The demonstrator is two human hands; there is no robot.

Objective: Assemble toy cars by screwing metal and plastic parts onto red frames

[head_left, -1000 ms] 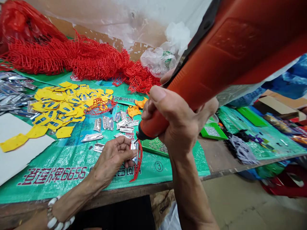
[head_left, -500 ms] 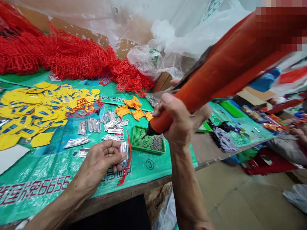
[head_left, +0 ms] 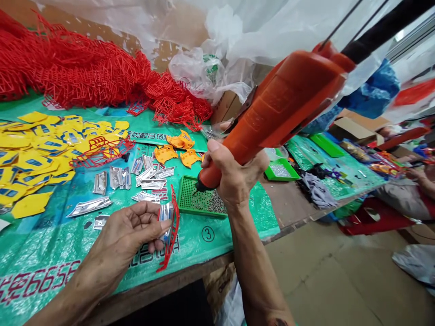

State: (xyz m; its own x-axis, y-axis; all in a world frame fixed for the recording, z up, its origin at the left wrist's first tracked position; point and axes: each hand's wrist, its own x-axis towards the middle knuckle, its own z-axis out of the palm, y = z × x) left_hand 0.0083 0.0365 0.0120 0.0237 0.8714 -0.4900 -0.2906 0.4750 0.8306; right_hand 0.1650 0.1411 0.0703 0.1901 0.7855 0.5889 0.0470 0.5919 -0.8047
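My left hand (head_left: 136,231) pinches a small silver plastic part (head_left: 166,215) with a thin red plastic frame (head_left: 173,231) along its right side. My right hand (head_left: 234,172) is wrapped round an orange electric screwdriver (head_left: 282,99), hung from a black line at its top. The driver slants down to the left, its bit above a green perforated tray (head_left: 204,211) of small screws (head_left: 217,202). Whether a screw sits on the bit is too small to tell. Several loose silver parts (head_left: 152,174) lie beyond my left hand.
Yellow pieces with blue patches (head_left: 37,156) spread over the left of the table, below a heap of red plastic frames (head_left: 88,72). Orange parts (head_left: 180,140) lie behind the tray. Another green tray (head_left: 281,170) stands right. A person's hand (head_left: 421,176) shows at far right.
The screwdriver has swung more upright into view, its bit still over the screw tray. My left hand still holds the silver part and red frame. The whole view has shifted slightly.
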